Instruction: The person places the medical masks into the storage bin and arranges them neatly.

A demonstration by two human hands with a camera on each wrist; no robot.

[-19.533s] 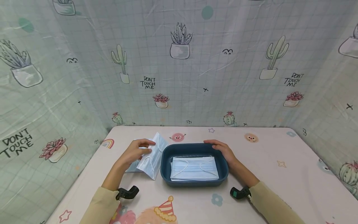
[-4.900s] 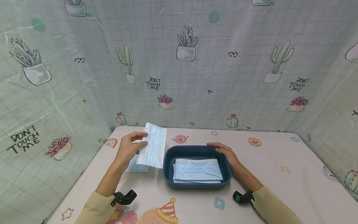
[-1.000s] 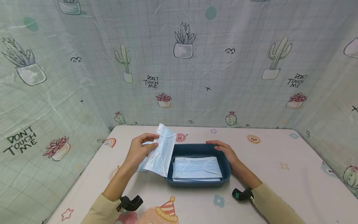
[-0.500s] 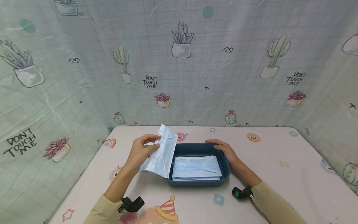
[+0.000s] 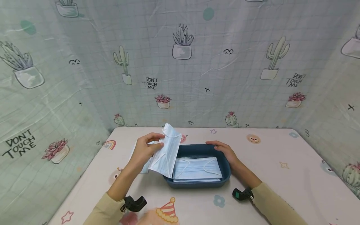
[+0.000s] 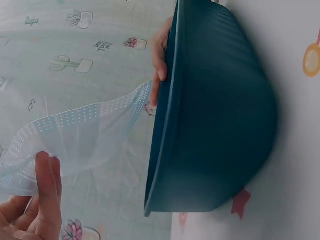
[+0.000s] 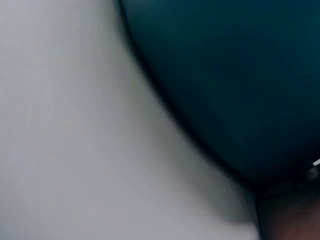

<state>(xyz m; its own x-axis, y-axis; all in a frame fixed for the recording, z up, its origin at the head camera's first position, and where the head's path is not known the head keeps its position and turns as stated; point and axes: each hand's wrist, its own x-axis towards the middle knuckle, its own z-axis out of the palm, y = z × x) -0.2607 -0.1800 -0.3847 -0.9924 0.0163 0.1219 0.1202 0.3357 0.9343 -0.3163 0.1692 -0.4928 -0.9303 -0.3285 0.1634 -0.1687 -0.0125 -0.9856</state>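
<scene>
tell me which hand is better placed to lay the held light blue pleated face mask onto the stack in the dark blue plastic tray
Left. The left hand already pinches the light blue pleated face mask over the dark blue plastic tray's left rim, while the right hand rests on the far rim, probably steadying it.

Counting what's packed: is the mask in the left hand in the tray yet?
No. The left hand holds the mask above the tray rim.

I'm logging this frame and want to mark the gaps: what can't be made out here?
- Head view: the loose masks behind the left hand and its held mask; count unclear.
- Right wrist view: only blurred tray wall; the right hand barely shows.
- Tray stack: number unreadable.
</scene>
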